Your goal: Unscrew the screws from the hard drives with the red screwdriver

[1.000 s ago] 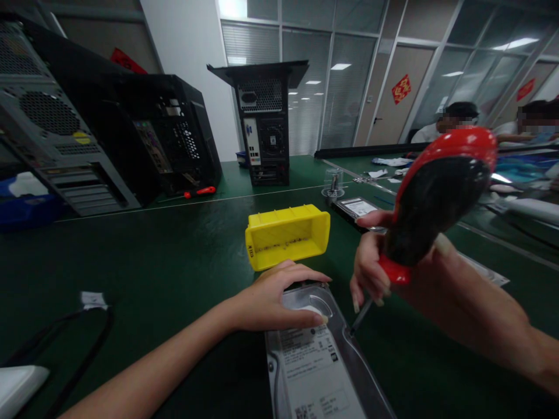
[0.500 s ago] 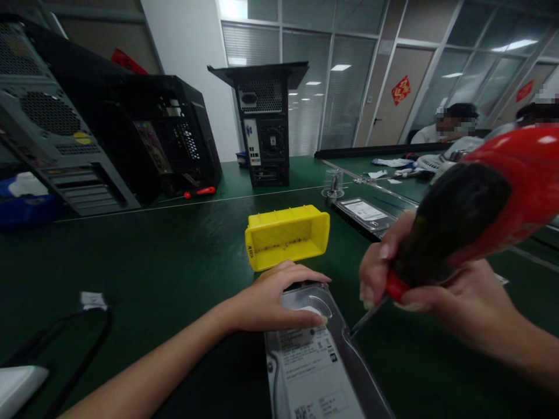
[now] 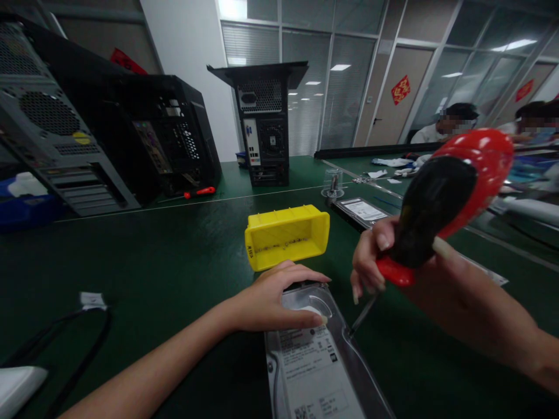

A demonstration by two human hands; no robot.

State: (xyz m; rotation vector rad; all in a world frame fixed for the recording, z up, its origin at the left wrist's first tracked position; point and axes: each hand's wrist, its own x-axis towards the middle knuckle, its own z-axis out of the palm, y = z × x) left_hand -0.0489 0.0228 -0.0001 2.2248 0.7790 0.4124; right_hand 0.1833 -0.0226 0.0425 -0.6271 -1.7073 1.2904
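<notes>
My left hand (image 3: 275, 299) lies flat, fingers spread, pressing on the far end of the silver metal hard drive with a white label (image 3: 314, 361), which sits on the dark green table mat (image 3: 166, 262) right in front of me; my right hand (image 3: 384, 256) is clenched round the red-and-black handled screwdriver (image 3: 437, 201), its thin shaft slanting down so the tip meets the drive's right edge; just beyond my left fingers stands a yellow plastic parts bin (image 3: 286, 235), open side toward me; farther right lies a second hard drive (image 3: 362, 210); black computer tower cases (image 3: 131, 134) stand along the back left.
</notes>
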